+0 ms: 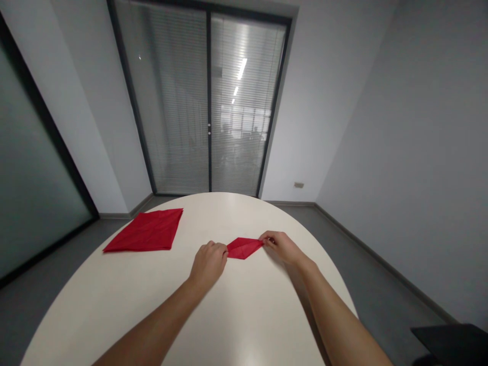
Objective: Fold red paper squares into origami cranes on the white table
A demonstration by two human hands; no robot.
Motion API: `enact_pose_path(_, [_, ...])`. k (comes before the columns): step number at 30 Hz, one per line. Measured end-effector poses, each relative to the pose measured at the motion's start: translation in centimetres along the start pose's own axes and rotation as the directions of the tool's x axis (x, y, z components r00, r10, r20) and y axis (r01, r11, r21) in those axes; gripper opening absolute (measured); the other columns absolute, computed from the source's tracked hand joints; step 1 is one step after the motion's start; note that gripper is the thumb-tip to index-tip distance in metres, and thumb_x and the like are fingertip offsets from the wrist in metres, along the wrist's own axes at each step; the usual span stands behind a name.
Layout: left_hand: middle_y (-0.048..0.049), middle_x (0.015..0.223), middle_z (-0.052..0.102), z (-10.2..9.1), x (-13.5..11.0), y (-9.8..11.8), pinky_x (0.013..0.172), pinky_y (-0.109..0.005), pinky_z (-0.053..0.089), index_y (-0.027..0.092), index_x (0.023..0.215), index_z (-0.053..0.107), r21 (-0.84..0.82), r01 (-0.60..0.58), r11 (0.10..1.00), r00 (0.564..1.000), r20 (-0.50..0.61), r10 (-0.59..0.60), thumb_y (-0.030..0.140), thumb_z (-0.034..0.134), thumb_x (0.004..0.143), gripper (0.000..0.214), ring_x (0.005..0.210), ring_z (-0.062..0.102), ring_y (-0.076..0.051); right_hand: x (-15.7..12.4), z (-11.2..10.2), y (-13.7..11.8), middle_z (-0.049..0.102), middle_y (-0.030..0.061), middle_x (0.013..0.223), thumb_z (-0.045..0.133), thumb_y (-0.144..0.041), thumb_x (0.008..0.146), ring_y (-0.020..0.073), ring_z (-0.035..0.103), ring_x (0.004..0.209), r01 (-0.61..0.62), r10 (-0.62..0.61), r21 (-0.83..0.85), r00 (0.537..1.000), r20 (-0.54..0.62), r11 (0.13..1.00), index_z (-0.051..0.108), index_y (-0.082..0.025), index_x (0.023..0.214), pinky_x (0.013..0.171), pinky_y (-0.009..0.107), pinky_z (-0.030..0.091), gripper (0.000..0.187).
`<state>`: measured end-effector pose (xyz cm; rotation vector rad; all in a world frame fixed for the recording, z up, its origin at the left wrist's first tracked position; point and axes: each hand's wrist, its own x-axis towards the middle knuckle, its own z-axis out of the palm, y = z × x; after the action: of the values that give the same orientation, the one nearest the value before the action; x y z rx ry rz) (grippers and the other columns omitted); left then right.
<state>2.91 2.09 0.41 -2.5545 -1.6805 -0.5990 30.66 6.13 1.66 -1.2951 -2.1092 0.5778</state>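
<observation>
A small piece of folded red paper or cloth [244, 248], roughly diamond-shaped with crease lines, lies between my hands over the middle of the white table. My left hand [209, 261] is closed on its left end, the fingers curled so that this end is hidden. At the opposite end, my right hand [280, 245] pinches the pointed right tip between thumb and fingers. Both forearms reach in from the bottom of the view.
The round white table [236, 315] fills the lower view. A flat stack of red sheets [148, 231] lies at its left edge. Behind stands a glass door with blinds [209, 101]. A dark object, perhaps a chair [453, 343], is at lower right.
</observation>
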Motion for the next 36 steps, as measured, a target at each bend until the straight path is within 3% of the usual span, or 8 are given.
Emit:
enact_pose_path(8, [-0.0060, 0.096, 0.075, -0.1, 0.1, 0.0, 0.081, -0.035, 0.045, 0.019, 0.095, 0.072, 0.003, 0.027, 1.000, 0.999, 0.034, -0.027, 0.017, 0.052, 0.095, 0.020, 0.093, 0.063, -0.024, 0.1, 0.2, 0.9, 0.075, 0.0074, 0.093, 0.048, -0.016, 0.088, 0.0202, 0.066, 0.085, 0.014, -0.016, 0.113, 1.000, 0.013, 0.994, 0.072, -0.018, 0.097, 0.078, 0.030, 0.048, 0.025])
enact_pose_path(16, [-0.0057, 0.105, 0.075, -0.3, -0.1, 0.1, 0.085, -0.035, 0.047, 0.021, 0.113, 0.071, -0.024, 0.004, 1.000, 1.000, 0.008, -0.004, 0.017, 0.053, 0.095, 0.025, 0.098, 0.064, -0.024, -0.3, -0.1, -0.6, 0.072, 0.0029, 0.084, 0.057, -0.023, 0.087, 0.0161, 0.061, 0.070, 0.011, -0.010, -0.055, 1.000, 0.020, 0.998, 0.070, -0.021, 0.099, 0.067, 0.026, 0.045, 0.018])
enact_pose_path(21, [-0.0051, 0.108, 0.076, -0.2, -0.1, 0.1, 0.086, -0.036, 0.048, 0.023, 0.107, 0.075, -0.004, -0.047, 0.999, 0.998, 0.034, 0.047, 0.015, 0.051, 0.095, 0.028, 0.099, 0.063, -0.024, 0.0, 0.1, -0.5, 0.073, 0.0042, 0.087, 0.052, -0.018, 0.087, 0.0171, 0.062, 0.074, 0.008, -0.011, -0.092, 1.000, -0.028, 0.996, 0.072, -0.020, 0.094, 0.070, 0.027, 0.044, 0.021])
enact_pose_path(29, [-0.0064, 0.115, 0.074, 0.1, -0.2, 0.0, 0.089, -0.038, 0.048, 0.022, 0.109, 0.075, -0.016, -0.070, 0.997, 0.997, 0.030, 0.071, 0.020, 0.049, 0.097, 0.028, 0.103, 0.061, -0.025, 0.1, 0.8, 0.3, 0.072, 0.0038, 0.088, 0.049, -0.023, 0.091, 0.0174, 0.063, 0.078, -0.055, 0.061, 0.055, 0.991, -0.116, 0.997, 0.064, -0.019, 0.097, 0.072, 0.028, 0.045, 0.017])
enact_pose_path(36, [-0.0056, 0.113, 0.072, -0.1, -0.1, 0.0, 0.093, -0.035, 0.047, 0.021, 0.104, 0.070, -0.144, -0.083, 0.986, 0.997, -0.006, 0.083, 0.015, 0.051, 0.095, 0.021, 0.106, 0.059, -0.022, 0.0, 0.6, -0.5, 0.072, 0.0062, 0.100, 0.049, -0.017, 0.087, 0.0185, 0.064, 0.088, 0.011, -0.007, 0.038, 0.995, -0.095, 0.999, 0.069, -0.019, 0.102, 0.075, 0.028, 0.048, 0.025])
